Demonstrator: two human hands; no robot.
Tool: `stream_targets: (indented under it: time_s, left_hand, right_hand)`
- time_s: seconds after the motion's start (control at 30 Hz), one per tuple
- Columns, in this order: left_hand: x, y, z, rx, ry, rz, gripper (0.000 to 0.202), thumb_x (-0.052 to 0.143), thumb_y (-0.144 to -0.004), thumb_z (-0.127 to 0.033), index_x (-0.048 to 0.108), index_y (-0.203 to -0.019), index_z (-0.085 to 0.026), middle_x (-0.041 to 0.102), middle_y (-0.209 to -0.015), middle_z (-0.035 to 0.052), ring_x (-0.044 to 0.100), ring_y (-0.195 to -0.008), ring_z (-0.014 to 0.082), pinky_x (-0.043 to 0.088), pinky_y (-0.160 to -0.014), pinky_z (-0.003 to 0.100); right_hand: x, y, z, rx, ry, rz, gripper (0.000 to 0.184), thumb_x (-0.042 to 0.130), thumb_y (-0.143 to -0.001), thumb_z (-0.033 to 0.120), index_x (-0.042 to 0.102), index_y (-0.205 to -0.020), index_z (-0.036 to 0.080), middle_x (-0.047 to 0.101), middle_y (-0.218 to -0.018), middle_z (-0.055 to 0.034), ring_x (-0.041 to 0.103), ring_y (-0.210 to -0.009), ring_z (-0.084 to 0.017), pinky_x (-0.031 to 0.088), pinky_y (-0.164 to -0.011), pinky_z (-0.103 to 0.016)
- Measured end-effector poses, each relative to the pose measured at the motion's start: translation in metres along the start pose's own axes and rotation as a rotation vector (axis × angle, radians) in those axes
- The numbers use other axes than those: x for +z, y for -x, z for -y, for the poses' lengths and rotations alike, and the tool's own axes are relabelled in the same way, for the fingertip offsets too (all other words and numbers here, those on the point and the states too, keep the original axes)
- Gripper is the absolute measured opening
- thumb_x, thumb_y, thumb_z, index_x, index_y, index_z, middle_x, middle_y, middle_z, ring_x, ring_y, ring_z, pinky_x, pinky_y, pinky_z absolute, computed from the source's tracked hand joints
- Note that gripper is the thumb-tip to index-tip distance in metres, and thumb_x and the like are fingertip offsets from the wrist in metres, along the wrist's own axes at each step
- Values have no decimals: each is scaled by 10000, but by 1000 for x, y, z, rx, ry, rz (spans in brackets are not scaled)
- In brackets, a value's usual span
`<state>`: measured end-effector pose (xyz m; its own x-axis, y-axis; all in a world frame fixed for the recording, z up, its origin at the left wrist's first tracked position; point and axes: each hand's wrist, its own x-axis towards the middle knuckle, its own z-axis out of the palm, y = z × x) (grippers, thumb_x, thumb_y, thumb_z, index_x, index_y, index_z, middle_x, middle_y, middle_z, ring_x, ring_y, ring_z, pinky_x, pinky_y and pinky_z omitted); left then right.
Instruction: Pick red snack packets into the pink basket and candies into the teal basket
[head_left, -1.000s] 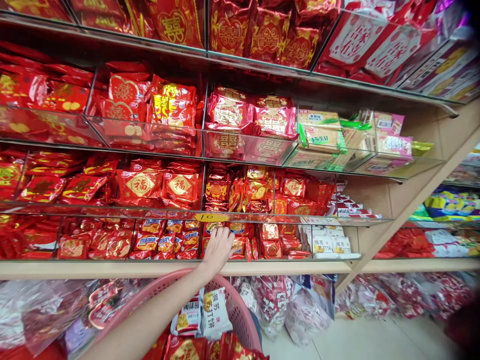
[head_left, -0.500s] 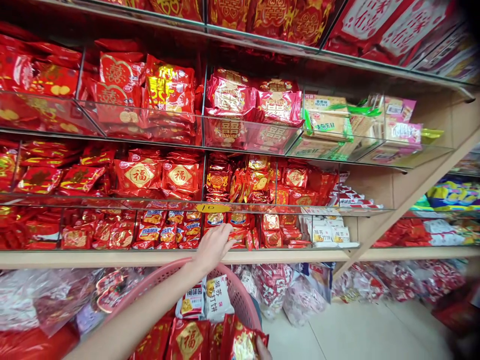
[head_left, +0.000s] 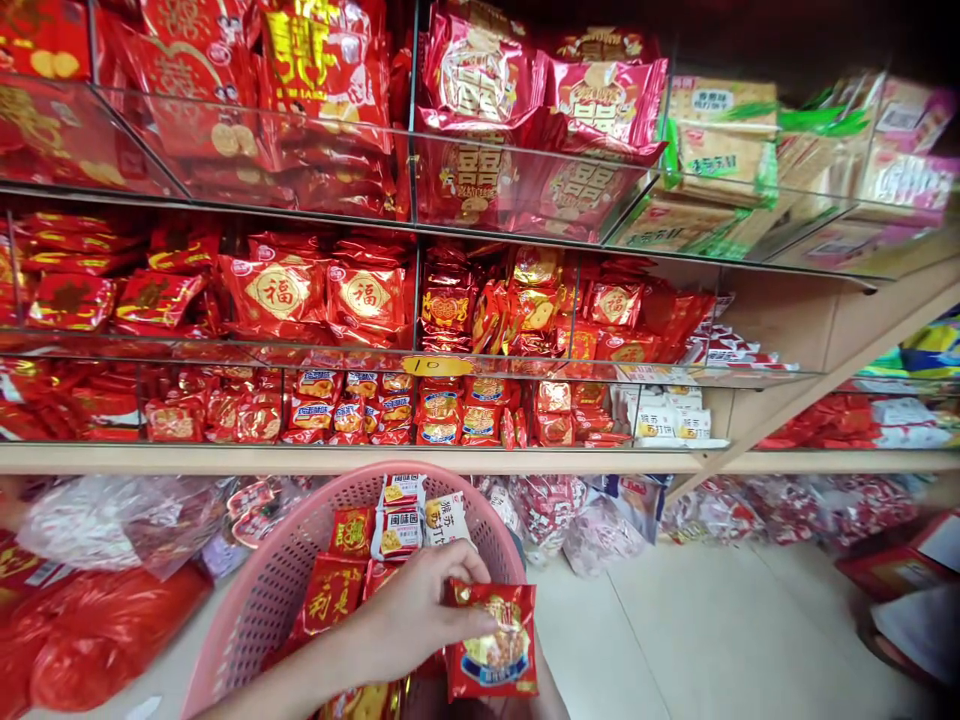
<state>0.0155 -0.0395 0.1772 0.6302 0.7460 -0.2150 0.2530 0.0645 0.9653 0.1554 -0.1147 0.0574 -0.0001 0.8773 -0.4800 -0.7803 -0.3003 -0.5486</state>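
My left hand [head_left: 420,610] reaches in from the lower left, above a pink basket [head_left: 225,610]. Its thumb presses on the front of a shiny red snack packet [head_left: 495,665] with a gold picture and a blue band, and its fingers curl at the packet's upper left corner. My right hand [head_left: 551,690] is behind that packet at the lower edge, its fingers mostly hidden. Inside the basket lie white cracker packets [head_left: 399,532] and red packets with gold lettering [head_left: 330,597], some of them partly covered by my left arm.
Shelves with clear dividers hold rows of red packets [head_left: 274,290] and white cracker packets [head_left: 660,420]. A yellow price tag [head_left: 437,365] hangs on a shelf edge. Plastic bags [head_left: 600,535] lie beneath the lowest board [head_left: 225,458], and a red bag [head_left: 105,640] sits at lower left.
My left hand has come down from the lowest shelf row to the red packet over the basket. The view has moved closer to the shelves and tilted down; more of the basket shows.
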Motion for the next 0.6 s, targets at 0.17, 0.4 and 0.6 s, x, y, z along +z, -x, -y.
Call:
stream_targets:
  time_s: [0.17,0.4,0.6]
  left_hand:
    - [1,-2,13,-29,-276,-121,223,635,-724,-359,628,-921,-255,651,-972,-15,551,-943,192,394,-831,303]
    - [-2,-2,15,2,-270,-174,198,624,-749,-373,638,-922,-277,657,-1009,-33,552,-997,180,388,-890,287]
    - [1,1,19,61,-351,-175,181,588,-790,-353,634,-937,-258,616,-1014,0,558,-982,176,407,-887,296]
  right_hand:
    - [4,1,2,66,16,8,416,692,-659,528,690,-876,173,731,-892,-90,684,-874,-255,529,-789,-442]
    - [12,3,6,126,29,13,494,633,-707,576,672,-954,150,734,-914,-113,695,-836,-236,532,-795,-422]
    - [19,8,10,132,37,15,599,530,-732,669,651,-1041,170,728,-953,-113,694,-841,-254,531,-786,-444]
